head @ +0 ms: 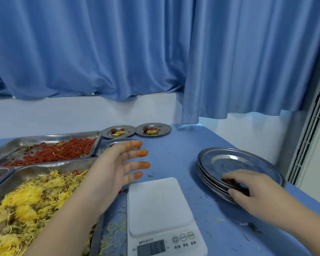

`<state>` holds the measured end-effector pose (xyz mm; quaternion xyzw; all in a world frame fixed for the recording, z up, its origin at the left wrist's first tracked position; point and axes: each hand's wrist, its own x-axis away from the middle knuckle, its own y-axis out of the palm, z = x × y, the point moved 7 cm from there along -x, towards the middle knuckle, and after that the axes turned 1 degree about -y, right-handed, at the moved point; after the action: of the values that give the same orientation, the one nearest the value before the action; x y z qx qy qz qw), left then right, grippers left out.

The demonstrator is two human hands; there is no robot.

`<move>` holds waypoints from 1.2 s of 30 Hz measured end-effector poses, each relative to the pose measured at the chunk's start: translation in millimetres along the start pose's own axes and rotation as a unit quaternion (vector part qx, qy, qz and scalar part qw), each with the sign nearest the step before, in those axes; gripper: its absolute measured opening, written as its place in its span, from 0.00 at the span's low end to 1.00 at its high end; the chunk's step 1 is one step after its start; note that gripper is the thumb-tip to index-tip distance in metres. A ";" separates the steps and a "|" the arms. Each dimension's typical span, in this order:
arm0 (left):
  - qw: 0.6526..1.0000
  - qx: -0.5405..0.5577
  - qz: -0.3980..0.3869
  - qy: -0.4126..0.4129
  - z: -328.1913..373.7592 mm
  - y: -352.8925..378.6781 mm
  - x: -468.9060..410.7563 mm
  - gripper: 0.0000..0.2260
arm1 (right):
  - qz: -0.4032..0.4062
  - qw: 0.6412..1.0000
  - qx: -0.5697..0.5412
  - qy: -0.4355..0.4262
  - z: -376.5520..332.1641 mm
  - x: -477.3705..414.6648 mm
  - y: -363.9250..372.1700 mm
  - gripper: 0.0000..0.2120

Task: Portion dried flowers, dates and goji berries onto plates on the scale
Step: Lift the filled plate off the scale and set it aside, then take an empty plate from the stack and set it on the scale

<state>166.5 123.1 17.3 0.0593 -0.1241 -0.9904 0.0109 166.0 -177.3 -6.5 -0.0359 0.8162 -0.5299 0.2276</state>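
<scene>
White scale (159, 206) near edge; steel plate stack (238, 159) right; 2 portioned plates (107, 133) (164, 129) (far side).

I can't read the blurred scale display (151, 249), and my left hand (113, 163) hides most of one plate (111, 142).

We see bare table (175, 150) between the trays (54, 136) on the left edge and the plate stack (248, 159) near the right edge; the scale (159, 206) blocks the near edge, filled plates (165, 129) the far edge.
</scene>
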 end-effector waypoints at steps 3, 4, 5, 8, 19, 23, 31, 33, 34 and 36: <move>1.000 -0.006 0.003 0.017 2.5 -3.5 0.5 0.14 | 0.019 1.000 0.008 0.009 1.0 0.0 -3.5 0.12; 1.000 -0.009 0.004 0.020 2.9 -3.8 0.4 0.14 | 0.030 0.999 0.010 0.014 0.2 -0.5 -4.3 0.12; 1.000 -0.013 0.004 0.021 3.1 -3.9 0.4 0.14 | 0.042 0.999 0.009 0.020 -0.4 -1.0 -4.8 0.11; 1.000 -0.023 0.002 0.021 2.3 -2.8 0.7 0.14 | 0.080 0.996 -0.001 0.038 0.0 -0.5 -8.8 0.09; 0.999 -0.024 0.012 0.016 3.1 0.6 4.1 0.13 | 0.119 0.992 -0.034 0.024 -2.6 5.1 -20.0 0.10; 0.999 -0.023 0.015 0.018 3.7 -0.3 4.4 0.12 | 0.126 0.990 -0.049 0.031 -1.7 1.9 -18.2 0.08; 0.999 -0.030 0.020 0.019 1.7 -4.2 1.9 0.11 | 0.220 0.969 0.040 -0.109 -20.7 10.1 -33.8 0.10; 0.998 -0.039 0.048 0.024 1.5 -8.7 -0.2 0.10 | 0.275 0.948 0.058 -0.148 -29.1 13.4 -36.9 0.09; 0.996 -0.043 0.071 0.027 1.8 -12.4 -1.0 0.10 | 0.296 0.938 0.061 -0.168 -33.8 16.0 -37.0 0.08; 0.992 -0.044 0.113 0.034 3.0 -19.8 -2.0 0.09 | 0.320 0.921 0.068 -0.210 -45.4 22.7 -33.4 0.07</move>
<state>167.9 143.0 15.5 0.0784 -0.0864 -0.9846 0.1301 121.1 -160.1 30.6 0.1318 0.6797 -0.4633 0.5532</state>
